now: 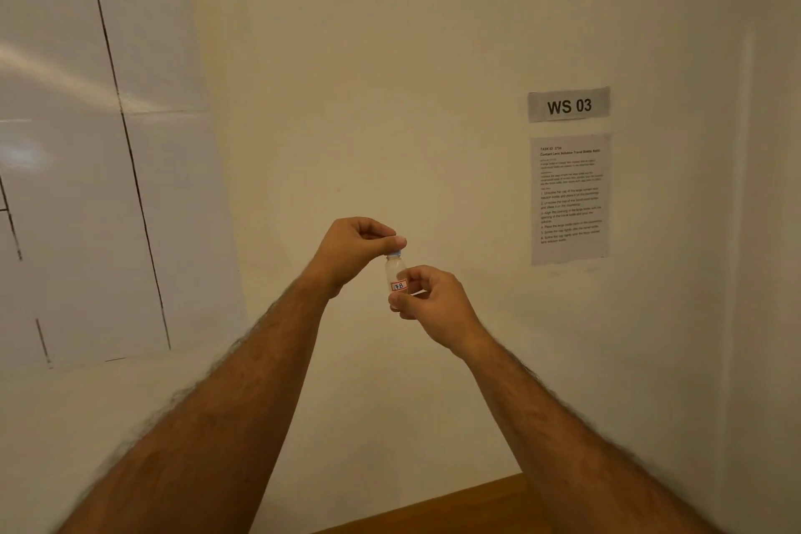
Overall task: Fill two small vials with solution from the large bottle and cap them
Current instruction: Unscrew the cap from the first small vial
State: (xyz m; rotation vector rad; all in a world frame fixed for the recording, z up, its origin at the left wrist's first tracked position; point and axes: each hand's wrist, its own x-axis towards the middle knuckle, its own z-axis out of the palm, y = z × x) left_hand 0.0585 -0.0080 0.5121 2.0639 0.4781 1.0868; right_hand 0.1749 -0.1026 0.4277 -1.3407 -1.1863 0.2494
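we've got the small vial [395,273] up in the air by the wall | right hand [433,299] pinching its base, left hand [355,247] pinching the blue cap [395,251] | cross-thread it and it'll probably leak

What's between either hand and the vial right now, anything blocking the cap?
Nothing visible. The left hand pinches the blue cap directly, and the right hand grips the lower part of the vial near its label. The vial is held up in front of the wall, with nothing between fingers and vial.
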